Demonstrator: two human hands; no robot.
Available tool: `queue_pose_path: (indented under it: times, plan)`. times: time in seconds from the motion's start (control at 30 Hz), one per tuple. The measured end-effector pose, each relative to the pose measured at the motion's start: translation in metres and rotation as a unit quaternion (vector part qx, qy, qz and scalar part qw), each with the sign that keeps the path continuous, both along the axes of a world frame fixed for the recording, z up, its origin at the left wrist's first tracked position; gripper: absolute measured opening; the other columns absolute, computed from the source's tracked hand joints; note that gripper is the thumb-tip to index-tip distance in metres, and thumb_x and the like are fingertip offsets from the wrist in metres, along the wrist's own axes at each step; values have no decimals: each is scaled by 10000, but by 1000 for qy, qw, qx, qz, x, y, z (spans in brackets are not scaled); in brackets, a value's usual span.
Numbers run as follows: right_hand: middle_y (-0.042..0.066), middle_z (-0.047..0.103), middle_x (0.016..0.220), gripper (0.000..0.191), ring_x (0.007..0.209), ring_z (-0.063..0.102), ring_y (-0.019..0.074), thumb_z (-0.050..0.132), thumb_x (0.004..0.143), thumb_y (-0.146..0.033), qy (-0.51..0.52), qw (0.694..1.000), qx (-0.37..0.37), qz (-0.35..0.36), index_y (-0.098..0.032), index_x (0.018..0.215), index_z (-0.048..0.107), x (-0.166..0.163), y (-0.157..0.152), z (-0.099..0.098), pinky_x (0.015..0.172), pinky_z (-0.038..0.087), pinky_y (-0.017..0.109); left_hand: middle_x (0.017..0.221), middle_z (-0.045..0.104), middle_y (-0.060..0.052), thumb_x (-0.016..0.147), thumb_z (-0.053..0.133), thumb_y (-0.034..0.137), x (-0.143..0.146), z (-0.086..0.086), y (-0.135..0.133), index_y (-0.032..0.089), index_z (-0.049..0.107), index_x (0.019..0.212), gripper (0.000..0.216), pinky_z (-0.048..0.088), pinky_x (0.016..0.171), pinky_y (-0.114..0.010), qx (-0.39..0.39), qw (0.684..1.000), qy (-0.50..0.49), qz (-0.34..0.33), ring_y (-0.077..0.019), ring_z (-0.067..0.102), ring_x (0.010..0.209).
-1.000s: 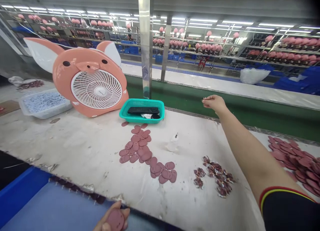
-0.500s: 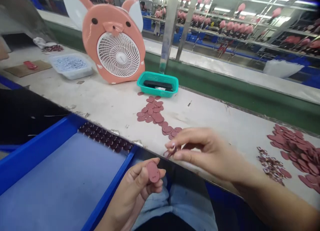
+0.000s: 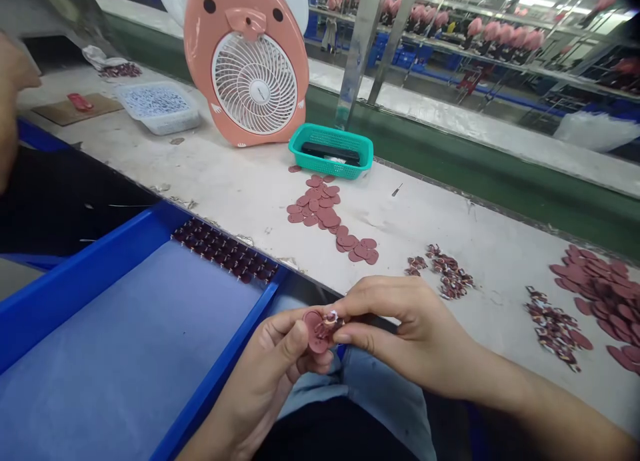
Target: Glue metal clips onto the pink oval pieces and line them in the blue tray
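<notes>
My left hand [image 3: 273, 368] pinches a small dark-red oval piece [image 3: 315, 333] in front of my lap. My right hand [image 3: 400, 328] is closed on a small decorated trim piece [image 3: 330, 318] and presses it against the oval piece. Both hands meet just below the near edge of the worktable [image 3: 240, 188]. A scatter of dark-red oval pieces [image 3: 325, 214] lies on the table beyond them. Small heaps of trim pieces [image 3: 445, 274] lie to the right.
A blue tray [image 3: 75, 281] at my left holds a row of finished pieces [image 3: 225, 251]. A pink animal-shaped fan [image 3: 250, 68], a teal basket [image 3: 331, 156] and a clear tub [image 3: 159, 108] stand further back. More oval pieces [image 3: 600, 281] lie at far right. Another person's hand [image 3: 13, 74] shows at the left edge.
My right hand came back from the far side of the table to my left hand and now holds a trim piece against the oval. The view dropped towards my lap.
</notes>
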State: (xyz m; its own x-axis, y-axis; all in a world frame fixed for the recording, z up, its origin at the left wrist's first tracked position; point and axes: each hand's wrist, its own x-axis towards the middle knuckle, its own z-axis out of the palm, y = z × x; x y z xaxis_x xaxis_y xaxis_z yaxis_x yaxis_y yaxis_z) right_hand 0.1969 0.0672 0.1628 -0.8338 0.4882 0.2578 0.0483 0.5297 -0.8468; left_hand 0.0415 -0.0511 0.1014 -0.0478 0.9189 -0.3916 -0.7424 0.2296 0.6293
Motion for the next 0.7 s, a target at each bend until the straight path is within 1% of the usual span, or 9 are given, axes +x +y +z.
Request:
queue_pose_path:
  times: [0.13,0.2,0.33,0.5,0.6,0.7]
  plan:
    - [43,744,846,173,757,684,118,691,903,-112,-4,997,69,23,-160,1062,741,3,-2,2,699,523,192,698,694,-22,737,827,447,1,0,0,188,818,786,263,545,613,-173,-3,1000,1,3,-89,614,610]
    - [54,741,861,175,759,678,125,674,915,-116,-6,995,90,28,-154,1077,728,5,-3,2,697,526,201,689,701,-26,717,842,449,2,1,0,188,823,808,277,542,601,-171,-13,1000,1,9,-91,614,603]
    - [54,744,862,184,753,670,130,655,922,-104,-4,994,107,36,-164,1087,709,5,-3,3,686,535,203,652,695,-21,682,866,448,2,6,0,172,823,850,326,535,584,-175,-32,999,4,16,-94,599,581]
    - [58,736,858,188,751,670,138,638,932,-114,1,992,117,49,-180,1095,704,6,-1,6,678,543,209,641,691,-11,691,863,435,2,8,0,180,821,807,283,525,588,-183,-27,1000,7,9,-94,587,573]
    - [52,728,849,183,751,666,134,641,929,-110,-1,991,123,50,-180,1085,704,6,-1,7,680,541,206,638,689,-10,700,856,437,2,8,0,181,809,744,264,519,588,-192,-20,1000,7,5,-100,586,580]
    - [63,730,851,185,755,667,141,637,926,-97,-4,990,128,55,-162,1086,702,5,-2,8,682,543,213,632,679,-8,697,855,452,3,8,0,179,809,754,282,509,584,-195,-27,999,15,9,-100,577,581]
